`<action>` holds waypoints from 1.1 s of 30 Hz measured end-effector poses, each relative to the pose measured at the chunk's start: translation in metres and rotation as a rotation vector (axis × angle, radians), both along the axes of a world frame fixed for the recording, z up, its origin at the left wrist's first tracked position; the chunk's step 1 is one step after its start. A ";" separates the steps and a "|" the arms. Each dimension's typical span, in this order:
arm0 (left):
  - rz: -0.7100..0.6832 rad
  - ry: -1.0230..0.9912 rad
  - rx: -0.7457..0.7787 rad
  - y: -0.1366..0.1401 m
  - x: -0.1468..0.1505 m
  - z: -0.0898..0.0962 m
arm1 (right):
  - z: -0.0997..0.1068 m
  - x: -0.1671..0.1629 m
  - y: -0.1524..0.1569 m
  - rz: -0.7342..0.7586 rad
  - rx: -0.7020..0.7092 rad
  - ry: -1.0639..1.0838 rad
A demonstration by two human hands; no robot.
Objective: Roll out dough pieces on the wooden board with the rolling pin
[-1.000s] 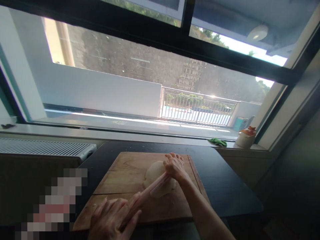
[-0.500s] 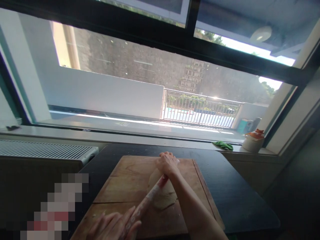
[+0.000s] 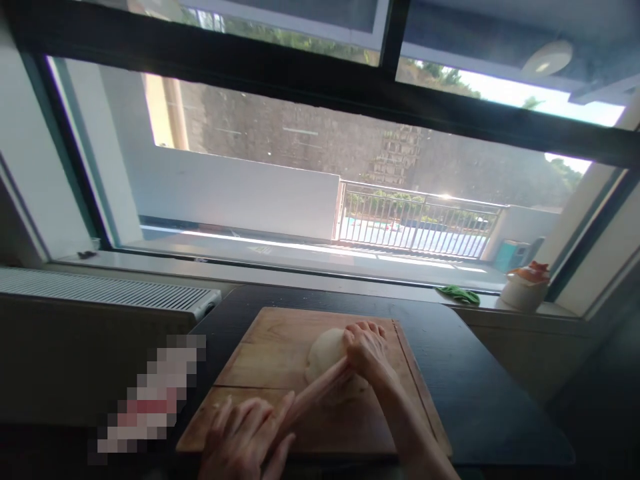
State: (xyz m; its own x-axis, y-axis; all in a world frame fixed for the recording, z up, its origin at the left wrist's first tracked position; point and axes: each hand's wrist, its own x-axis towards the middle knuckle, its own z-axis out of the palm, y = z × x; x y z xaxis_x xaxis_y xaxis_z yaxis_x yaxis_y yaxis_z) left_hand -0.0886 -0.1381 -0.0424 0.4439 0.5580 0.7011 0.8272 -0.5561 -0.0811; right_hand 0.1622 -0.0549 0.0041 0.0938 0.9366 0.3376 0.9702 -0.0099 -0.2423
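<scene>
Here, a wooden board [image 3: 280,363] lies on a dark desk [image 3: 465,393] under a wide window [image 3: 320,187]; all places below are given from the board.

Dough [image 3: 327,350]: one pale lump, resting on the board right of its centre, toward the far edge.

Pin [image 3: 313,393]: a pinkish rolling pin, blurred, lying aslant across the near side of the dough, from the board's near edge up toward its right part.

Right hand [image 3: 369,350]: on the far end of the pin, fingers curled down over it and touching the dough; the forearm runs off past the board's near right corner.

Left hand [image 3: 247,437]: at the board's near edge, fingers spread and laid flat over the pin's near end, not clamped round it.

Radiator [image 3: 110,293]: white, ribbed, left of the board and beyond it, under the sill.

Sill [image 3: 320,277]: behind the board. On it, far right, a green cloth [image 3: 459,295] and beside that a white pot [image 3: 525,290] with an orange top.

Pixelled patch [image 3: 153,400]: left of the board; contents cannot be told.
</scene>
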 end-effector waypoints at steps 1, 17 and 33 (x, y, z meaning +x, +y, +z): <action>0.012 -0.003 -0.021 0.000 0.003 0.007 | -0.002 0.005 -0.013 -0.002 0.015 0.010; 0.292 -0.075 -0.418 0.168 0.110 0.071 | -0.001 0.018 -0.019 -0.065 0.026 -0.102; 0.205 0.011 -0.544 0.102 0.098 0.052 | -0.011 -0.006 -0.083 -0.046 0.162 -0.043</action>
State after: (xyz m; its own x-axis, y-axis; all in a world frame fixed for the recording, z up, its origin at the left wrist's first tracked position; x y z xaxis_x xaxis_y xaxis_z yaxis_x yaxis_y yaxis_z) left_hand 0.0094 -0.0357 0.0095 0.2942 0.9121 0.2855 0.9232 -0.3485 0.1619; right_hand 0.1561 -0.1377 -0.0065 0.1178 0.8647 0.4883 0.9791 -0.0190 -0.2024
